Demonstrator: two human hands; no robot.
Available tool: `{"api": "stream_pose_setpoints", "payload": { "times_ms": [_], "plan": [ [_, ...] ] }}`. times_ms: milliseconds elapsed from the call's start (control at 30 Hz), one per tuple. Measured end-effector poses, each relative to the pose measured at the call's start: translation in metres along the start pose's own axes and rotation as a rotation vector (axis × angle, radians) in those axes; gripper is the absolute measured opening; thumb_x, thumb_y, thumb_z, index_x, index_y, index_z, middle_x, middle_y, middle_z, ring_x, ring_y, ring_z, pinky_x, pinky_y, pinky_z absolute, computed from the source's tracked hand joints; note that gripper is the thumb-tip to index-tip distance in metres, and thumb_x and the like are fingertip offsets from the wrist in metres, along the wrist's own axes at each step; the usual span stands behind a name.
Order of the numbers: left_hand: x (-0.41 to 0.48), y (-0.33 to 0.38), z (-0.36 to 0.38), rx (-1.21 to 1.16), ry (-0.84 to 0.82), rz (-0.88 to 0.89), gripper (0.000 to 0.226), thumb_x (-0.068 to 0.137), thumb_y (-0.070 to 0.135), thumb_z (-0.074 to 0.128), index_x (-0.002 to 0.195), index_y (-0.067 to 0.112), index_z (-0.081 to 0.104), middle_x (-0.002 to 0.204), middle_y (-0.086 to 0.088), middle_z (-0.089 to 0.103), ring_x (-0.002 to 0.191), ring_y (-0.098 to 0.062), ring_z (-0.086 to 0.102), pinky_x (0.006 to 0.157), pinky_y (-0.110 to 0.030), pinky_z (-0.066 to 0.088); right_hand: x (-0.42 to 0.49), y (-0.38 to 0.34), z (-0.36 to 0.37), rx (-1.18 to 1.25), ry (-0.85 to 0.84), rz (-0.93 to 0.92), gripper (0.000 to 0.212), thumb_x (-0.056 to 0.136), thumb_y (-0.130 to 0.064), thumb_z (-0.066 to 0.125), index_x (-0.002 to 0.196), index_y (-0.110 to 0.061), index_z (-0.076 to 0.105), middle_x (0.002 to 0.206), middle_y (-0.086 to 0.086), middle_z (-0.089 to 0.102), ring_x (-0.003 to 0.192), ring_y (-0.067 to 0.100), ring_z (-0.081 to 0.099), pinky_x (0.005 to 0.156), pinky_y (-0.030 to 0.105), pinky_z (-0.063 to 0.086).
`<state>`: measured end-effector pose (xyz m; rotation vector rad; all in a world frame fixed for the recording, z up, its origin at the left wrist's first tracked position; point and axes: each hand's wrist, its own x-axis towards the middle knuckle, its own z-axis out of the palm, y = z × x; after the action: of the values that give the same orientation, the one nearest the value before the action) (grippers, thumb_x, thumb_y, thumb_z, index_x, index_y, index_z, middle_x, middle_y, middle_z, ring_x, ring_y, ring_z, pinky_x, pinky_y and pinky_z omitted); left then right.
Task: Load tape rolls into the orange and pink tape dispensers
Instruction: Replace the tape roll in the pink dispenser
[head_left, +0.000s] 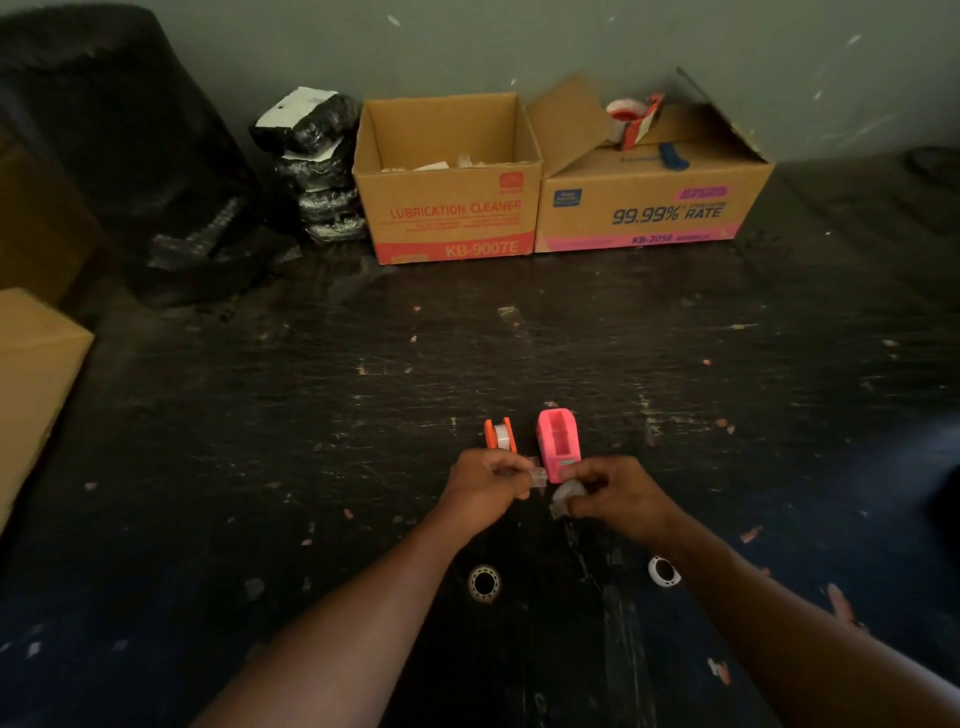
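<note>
The orange tape dispenser (500, 435) stands on the dark floor with a clear tape roll seated in it. Right of it stands the pink tape dispenser (557, 446), its slot empty. My left hand (485, 484) pinches a clear piece of tape or wrapper (538, 475) just in front of the two dispensers. My right hand (615, 496) is closed on a crumpled clear wrapper (566, 493); whether a roll is inside it is hidden. Two loose tape rolls lie nearer to me: one (484, 583) under my left forearm's right side, a white one (664, 570) beside my right forearm.
Two open cardboard boxes (449, 218) (644, 213) stand against the back wall, the right one bearing a red-and-white tape gun (636, 122). Black wrapped bundles (317, 171) and a black bag (104, 145) fill the back left. Another carton (31, 374) sits at the left edge.
</note>
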<state>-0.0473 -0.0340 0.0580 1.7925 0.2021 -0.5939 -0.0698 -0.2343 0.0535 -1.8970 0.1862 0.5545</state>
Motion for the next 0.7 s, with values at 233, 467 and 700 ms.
{"api": "stream_pose_setpoints", "payload": {
  "times_ms": [233, 467, 700],
  "plan": [
    [-0.005, 0.003, 0.000, 0.011, -0.040, 0.014, 0.014, 0.092, 0.014, 0.072, 0.096, 0.027, 0.073, 0.110, 0.002, 0.075, 0.092, -0.011, 0.075, 0.063, -0.013, 0.051, 0.004, 0.003, -0.003, 0.120, 0.007, 0.052, 0.054, 0.069, 0.004, 0.087, 0.113, -0.017, 0.062, 0.111, 0.012, 0.072, 0.101, 0.029, 0.074, 0.081, 0.044, 0.064],
    [-0.008, 0.002, 0.002, 0.021, -0.087, 0.028, 0.015, 0.092, 0.015, 0.071, 0.096, 0.030, 0.073, 0.106, 0.008, 0.074, 0.093, -0.008, 0.073, 0.064, -0.013, 0.051, 0.005, 0.003, 0.001, 0.065, 0.037, -0.082, 0.038, 0.072, 0.004, 0.085, 0.101, -0.017, 0.072, 0.107, 0.006, 0.075, 0.101, 0.020, 0.075, 0.090, 0.047, 0.063],
    [-0.002, -0.005, 0.005, 0.051, -0.073, 0.046, 0.016, 0.092, 0.014, 0.072, 0.103, 0.025, 0.076, 0.097, 0.005, 0.078, 0.089, -0.010, 0.075, 0.073, -0.020, 0.052, 0.011, 0.012, 0.008, 0.129, 0.096, -0.098, 0.039, 0.066, 0.003, 0.089, 0.096, -0.017, 0.075, 0.105, 0.010, 0.076, 0.103, 0.029, 0.074, 0.090, 0.056, 0.061]
  ]
}}
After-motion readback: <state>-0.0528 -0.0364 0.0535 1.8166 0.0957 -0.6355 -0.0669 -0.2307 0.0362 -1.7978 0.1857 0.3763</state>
